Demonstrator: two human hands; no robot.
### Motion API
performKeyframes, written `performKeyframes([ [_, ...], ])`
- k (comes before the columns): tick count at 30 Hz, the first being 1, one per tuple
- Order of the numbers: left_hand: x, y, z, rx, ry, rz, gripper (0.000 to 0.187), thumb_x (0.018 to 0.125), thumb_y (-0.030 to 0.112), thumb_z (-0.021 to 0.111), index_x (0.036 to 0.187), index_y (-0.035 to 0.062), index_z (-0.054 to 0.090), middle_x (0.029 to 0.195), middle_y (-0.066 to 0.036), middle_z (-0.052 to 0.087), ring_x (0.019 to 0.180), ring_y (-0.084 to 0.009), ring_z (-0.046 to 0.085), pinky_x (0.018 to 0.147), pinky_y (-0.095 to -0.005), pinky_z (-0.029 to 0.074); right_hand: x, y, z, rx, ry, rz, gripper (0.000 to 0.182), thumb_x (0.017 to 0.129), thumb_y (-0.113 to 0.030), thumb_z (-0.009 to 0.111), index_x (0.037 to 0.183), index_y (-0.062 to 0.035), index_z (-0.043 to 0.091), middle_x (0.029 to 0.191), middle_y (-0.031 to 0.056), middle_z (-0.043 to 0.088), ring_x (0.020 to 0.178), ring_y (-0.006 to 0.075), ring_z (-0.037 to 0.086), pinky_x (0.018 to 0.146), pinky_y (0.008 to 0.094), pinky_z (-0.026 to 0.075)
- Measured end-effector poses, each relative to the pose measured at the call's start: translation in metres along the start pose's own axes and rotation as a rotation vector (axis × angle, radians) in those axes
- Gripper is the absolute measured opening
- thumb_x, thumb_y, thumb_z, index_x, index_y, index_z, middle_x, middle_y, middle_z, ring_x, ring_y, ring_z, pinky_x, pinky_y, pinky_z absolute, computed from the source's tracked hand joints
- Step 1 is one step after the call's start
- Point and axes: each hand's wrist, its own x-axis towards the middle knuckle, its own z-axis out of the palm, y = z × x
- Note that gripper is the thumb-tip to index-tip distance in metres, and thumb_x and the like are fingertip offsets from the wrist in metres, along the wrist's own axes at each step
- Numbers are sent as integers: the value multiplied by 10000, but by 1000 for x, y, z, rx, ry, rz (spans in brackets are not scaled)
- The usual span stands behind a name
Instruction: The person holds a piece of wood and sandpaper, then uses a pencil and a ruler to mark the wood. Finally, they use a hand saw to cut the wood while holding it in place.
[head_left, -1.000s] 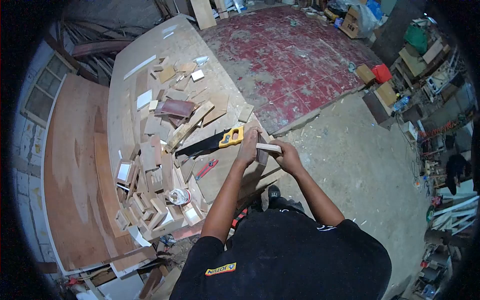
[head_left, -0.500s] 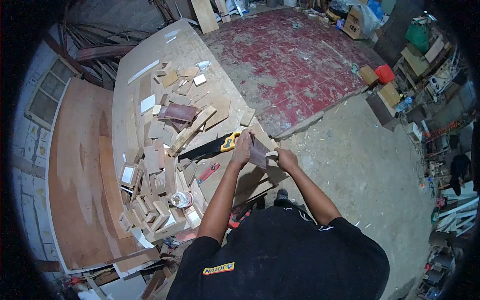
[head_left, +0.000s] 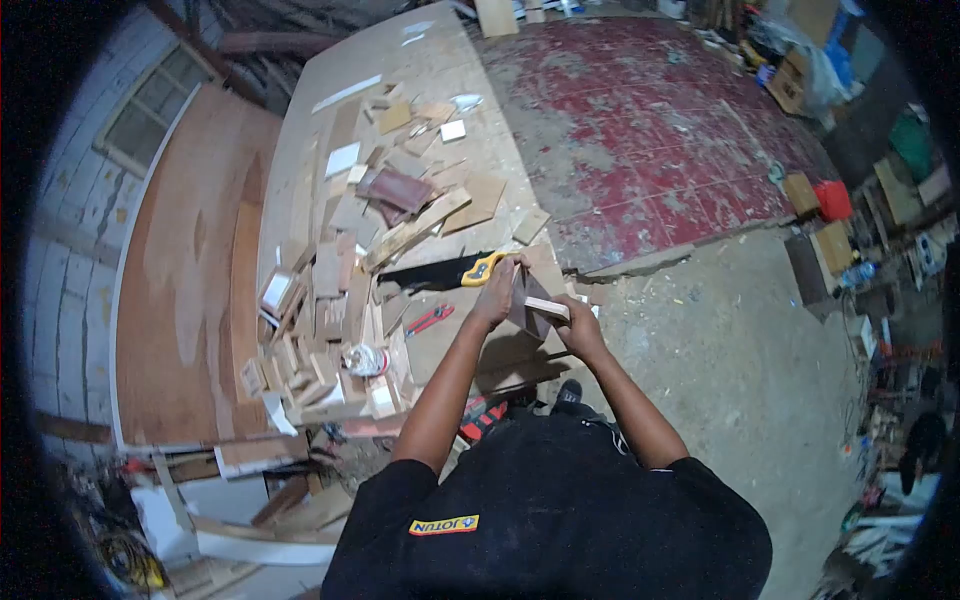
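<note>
My left hand [head_left: 497, 292] grips a dark reddish-brown flat piece [head_left: 530, 319] along its left side, over the near end of the worktable. In my right hand [head_left: 581, 332] is a small light wood block [head_left: 547, 307], pinched at its right end. The block's other end overlaps the dark piece. Just left of my left hand lies a handsaw [head_left: 478, 269] with a yellow handle and black blade. A red utility knife [head_left: 429, 320] rests on the board nearer to my body.
Wood offcuts [head_left: 415, 228] cover much of the worktable [head_left: 420, 62]. A white tub [head_left: 366, 360] stands among small wood pieces at the near left. A large brown panel [head_left: 190, 270] is on the left. Boxes and scrap [head_left: 800, 195] line the right side.
The view has swung, so the table sits farther right and higher. The wood block has turned to show its long edge, lying farther across the dark piece. Both hands keep their hold.
</note>
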Motion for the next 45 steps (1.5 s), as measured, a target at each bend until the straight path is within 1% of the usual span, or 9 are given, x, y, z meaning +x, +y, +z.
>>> performKeyframes([
  [2, 1, 5, 0, -160, 50, -57, 502, 1058, 389, 207, 1071, 20, 547, 1072, -125, 538, 1090, -234, 506, 1019, -330, 344, -9, 20, 5, 49, 3, 108, 400, 704, -14, 637, 1098, -86, 618, 979, 186, 664, 951, 381, 619, 840, 438, 482],
  [9, 2, 10, -2, -203, -16, -234, 418, 1012, 422, 425, 1146, 47, 551, 1116, -106, 567, 1106, -202, 505, 1013, -335, 352, 4, 29, -26, -368, -232, 160, 338, 745, -22, 623, 1070, -113, 624, 968, 178, 673, 932, 377, 645, 771, 442, 513],
  [14, -4, 18, -21, -67, 77, -469, 569, 945, 422, 564, 1342, 20, 494, 1194, -96, 594, 1082, -181, 533, 973, -316, 400, 1, 48, -37, 73, 64, 119, 373, 785, -72, 721, 1120, 6, 577, 999, 162, 677, 932, 258, 665, 824, 377, 524],
  [20, -35, -29, -66, -192, 113, -572, 428, 1018, 348, 429, 1215, 11, 605, 1155, -97, 623, 1050, -175, 560, 948, -317, 424, -23, 88, -58, 402, 91, 274, 433, 768, -13, 699, 1171, -36, 544, 1043, 85, 634, 930, 190, 629, 790, 342, 528],
  [29, -87, -49, -51, -524, 432, -516, 440, 1031, 349, 394, 1268, 27, 576, 1165, -93, 632, 1077, -190, 595, 959, -328, 460, -44, 53, -64, 484, 143, 656, 403, 802, 1, 677, 1176, -34, 532, 994, 93, 642, 786, 162, 647, 654, 301, 545],
  [31, -82, -40, -38, -573, 493, -495, 436, 1034, 352, 395, 1258, 24, 575, 1141, -96, 638, 1036, -188, 610, 931, -325, 477, -41, 44, -58, 911, 288, 619, 352, 839, -75, 678, 1163, -47, 543, 1042, 88, 644, 862, 166, 645, 670, 312, 537],
  [34, -68, -34, -15, -667, 432, -452, 477, 1030, 407, 404, 1247, 12, 558, 1115, -106, 637, 1021, -186, 606, 912, -330, 477, -38, 42, -61, 1399, 286, 406, 314, 882, -189, 663, 1152, -77, 548, 1068, 64, 633, 916, 172, 627, 707, 342, 534],
  [41, -32, -34, 50, -242, 331, -239, 475, 1009, 419, 457, 1172, -13, 568, 1029, -132, 636, 938, -222, 595, 870, -337, 461, -62, 115, -45, 909, 326, 821, 209, 920, -283, 633, 1040, -119, 585, 903, 23, 631, 832, 161, 610, 661, 330, 506],
  [45, -23, -41, 81, -218, 218, -278, 433, 1013, 381, 450, 1168, -1, 584, 1046, -154, 625, 992, -251, 587, 911, -352, 446, -88, 118, -42, 1427, 512, 590, 262, 927, -337, 628, 1042, -107, 582, 895, 60, 627, 743, 167, 610, 588, 319, 506],
])
